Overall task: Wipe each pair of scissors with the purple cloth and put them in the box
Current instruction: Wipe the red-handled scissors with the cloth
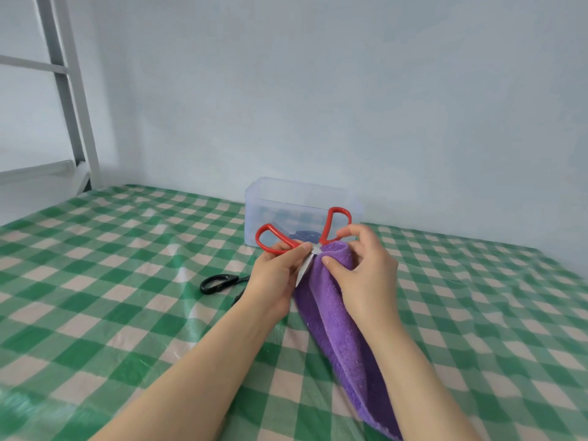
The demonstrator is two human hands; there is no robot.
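Note:
The red-handled scissors are spread open in front of me, handles up, one bare blade pointing down. My left hand grips the left handle and that blade. My right hand pinches the purple cloth around the other blade, which the cloth hides; the cloth hangs down to the table. Black-handled scissors lie on the table just left of my left hand, partly hidden by my wrist. The clear plastic box stands behind my hands; something dark blue lies inside it.
A green-and-white checked tablecloth covers the table, which ends at a pale wall behind the box. A grey metal frame stands at the far left.

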